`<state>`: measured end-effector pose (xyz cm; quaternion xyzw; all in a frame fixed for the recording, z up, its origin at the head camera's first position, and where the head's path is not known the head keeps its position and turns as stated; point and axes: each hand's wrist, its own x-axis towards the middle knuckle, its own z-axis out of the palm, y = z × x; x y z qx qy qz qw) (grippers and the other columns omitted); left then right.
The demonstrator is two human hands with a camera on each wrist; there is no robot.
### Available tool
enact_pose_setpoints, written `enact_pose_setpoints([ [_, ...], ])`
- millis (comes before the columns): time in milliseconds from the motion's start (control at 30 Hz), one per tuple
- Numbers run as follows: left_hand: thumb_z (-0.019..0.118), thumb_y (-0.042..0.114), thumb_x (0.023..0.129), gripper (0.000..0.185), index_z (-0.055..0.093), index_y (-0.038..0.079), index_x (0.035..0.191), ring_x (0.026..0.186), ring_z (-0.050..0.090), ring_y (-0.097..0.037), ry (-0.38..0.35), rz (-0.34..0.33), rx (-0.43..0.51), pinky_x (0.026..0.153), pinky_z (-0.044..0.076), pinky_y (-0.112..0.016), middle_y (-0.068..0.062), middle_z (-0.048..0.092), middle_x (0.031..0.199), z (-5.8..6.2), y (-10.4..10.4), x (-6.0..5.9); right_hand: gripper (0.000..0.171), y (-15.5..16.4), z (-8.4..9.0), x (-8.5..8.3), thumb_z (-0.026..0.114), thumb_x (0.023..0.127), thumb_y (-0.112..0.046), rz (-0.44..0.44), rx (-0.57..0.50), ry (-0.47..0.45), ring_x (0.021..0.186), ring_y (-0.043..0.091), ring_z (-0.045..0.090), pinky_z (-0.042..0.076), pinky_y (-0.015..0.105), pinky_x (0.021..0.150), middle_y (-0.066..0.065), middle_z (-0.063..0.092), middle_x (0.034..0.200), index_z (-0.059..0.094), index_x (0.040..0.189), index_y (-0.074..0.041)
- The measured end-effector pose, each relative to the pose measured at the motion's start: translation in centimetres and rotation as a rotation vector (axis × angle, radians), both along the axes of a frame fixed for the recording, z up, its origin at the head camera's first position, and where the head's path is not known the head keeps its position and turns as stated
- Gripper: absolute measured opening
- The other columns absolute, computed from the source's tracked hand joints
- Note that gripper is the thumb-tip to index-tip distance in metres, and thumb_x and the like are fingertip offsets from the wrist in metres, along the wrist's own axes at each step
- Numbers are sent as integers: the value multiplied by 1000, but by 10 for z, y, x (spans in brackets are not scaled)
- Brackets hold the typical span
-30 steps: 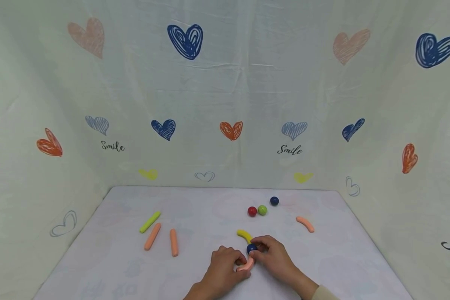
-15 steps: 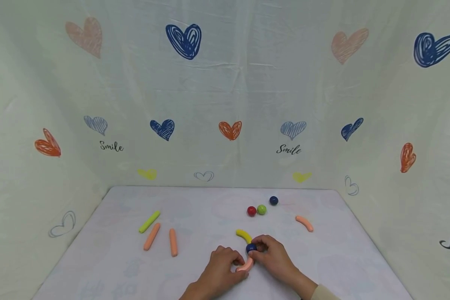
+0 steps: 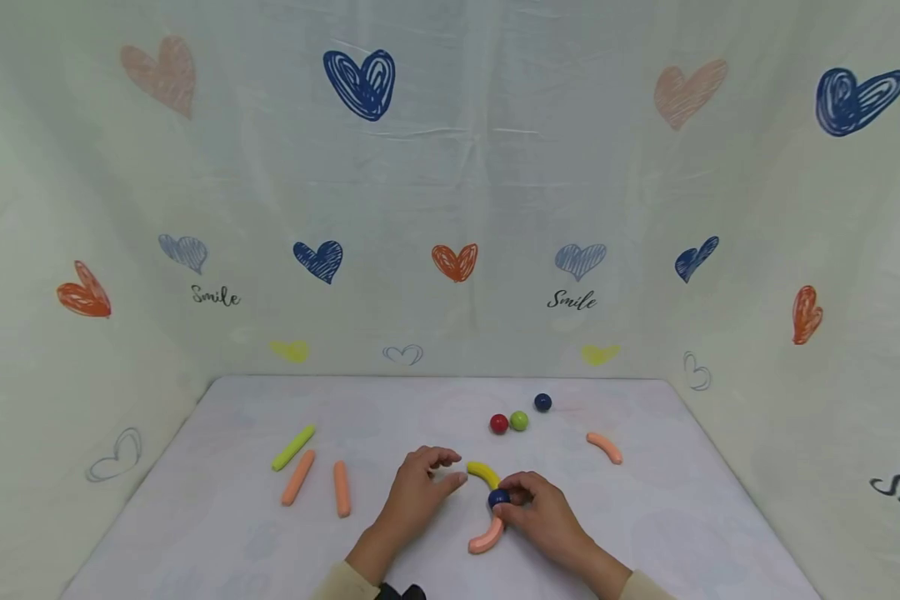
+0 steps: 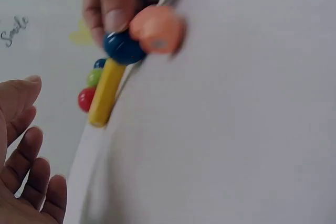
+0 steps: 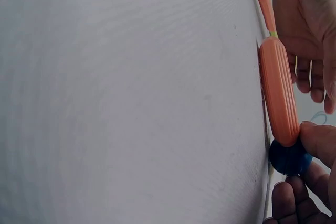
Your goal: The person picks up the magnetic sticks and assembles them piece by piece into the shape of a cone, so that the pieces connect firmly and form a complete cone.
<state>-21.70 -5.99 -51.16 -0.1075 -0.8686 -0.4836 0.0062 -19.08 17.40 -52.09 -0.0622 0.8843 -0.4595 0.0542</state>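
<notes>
My right hand (image 3: pixel 547 515) pinches a dark blue ball (image 3: pixel 498 498) between thumb and fingers, low over the white table. A curved yellow stick (image 3: pixel 483 473) joins the ball on its far side, and a curved orange stick (image 3: pixel 486 537) joins it on the near side. In the right wrist view the orange stick (image 5: pixel 279 93) shows lengthwise ridges and meets the blue ball (image 5: pixel 290 157). To the left of these pieces my left hand (image 3: pixel 418 492) is held with thumb and fingers apart, touching nothing. The left wrist view shows its relaxed fingers (image 4: pixel 30 158).
Behind the hands lie a red ball (image 3: pixel 498 424), a green ball (image 3: pixel 519 421) and another blue ball (image 3: pixel 543 402). A curved orange stick (image 3: pixel 604 447) is at the right. At the left are a lime stick (image 3: pixel 293 447) and two straight orange sticks (image 3: pixel 342 489). A heart-printed curtain surrounds the table (image 3: pixel 255 542).
My left hand has let go of the near orange stick and moved up and left, its fingers spreading. The right hand keeps its pinch on the blue ball. The head view has shifted slightly.
</notes>
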Motion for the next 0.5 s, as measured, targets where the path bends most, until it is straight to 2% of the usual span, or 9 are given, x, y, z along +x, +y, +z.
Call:
enact_pose_setpoints([
  [133, 80, 27, 95, 30, 74, 11, 120, 113, 60, -26, 30, 13, 8, 99, 53, -48, -7, 69, 116, 9, 4, -30, 37, 1, 2, -1, 86, 88, -29, 0, 8, -3, 93, 16, 58, 49, 23, 76, -1, 65, 102, 71, 117, -11],
  [300, 80, 29, 96, 33, 73, 14, 124, 119, 59, -28, -37, 10, 11, 106, 51, -52, -5, 68, 120, 11, 15, -65, 37, 1, 4, 0, 86, 88, -29, 12, 4, -10, 93, 17, 58, 49, 23, 76, -1, 65, 102, 71, 117, -11],
  [367, 80, 28, 96, 33, 73, 15, 125, 121, 58, -29, -56, -10, 9, 107, 50, -52, -5, 67, 121, 9, 19, -75, 37, 1, 4, 1, 85, 88, -29, 17, 3, -7, 92, 16, 58, 48, 23, 75, -1, 65, 101, 71, 117, -11],
  [500, 81, 26, 95, 34, 73, 15, 126, 123, 57, -30, -71, -60, -6, 108, 49, -53, -5, 67, 122, 6, 25, -88, 35, -1, 1, 2, 85, 88, -29, 15, 2, -7, 91, 15, 57, 47, 22, 74, -1, 63, 99, 72, 116, -11],
])
